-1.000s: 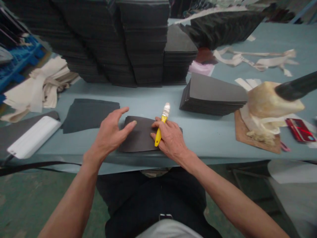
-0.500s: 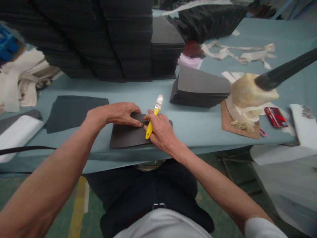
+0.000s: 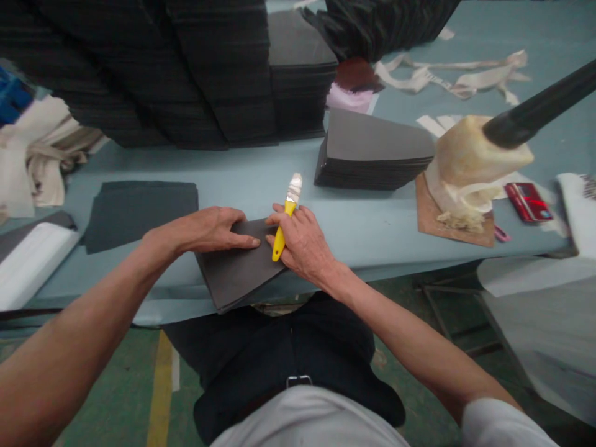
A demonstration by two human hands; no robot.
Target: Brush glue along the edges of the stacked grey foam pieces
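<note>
A small stack of dark grey sheets (image 3: 246,270) lies turned at an angle at the table's front edge, its near corner jutting past the edge. My left hand (image 3: 218,230) grips its far left side, thumb flat on top and fingertips hidden beyond the far edge. In my right hand (image 3: 302,242) is a yellow-handled paintbrush (image 3: 278,243), its whitish bristles pointing up and away. The same hand's fingers touch the right end of the sheets. Left of them lie more dark sheets (image 3: 142,211) on the blue-green table cover (image 3: 233,171).
Tall black stacks (image 3: 209,74) stand at the back. A neat grey stack (image 3: 377,146) sits right of centre. Farther right are a stained plastic container (image 3: 479,149) with a black tube, a brown board (image 3: 426,214) and a red case (image 3: 529,202). Cloth strips (image 3: 40,149) lie at left.
The sheets have turned, their left end swinging toward me over the table edge. My left hand has shifted slightly left and nearer with them; the paintbrush stays in my right hand.
</note>
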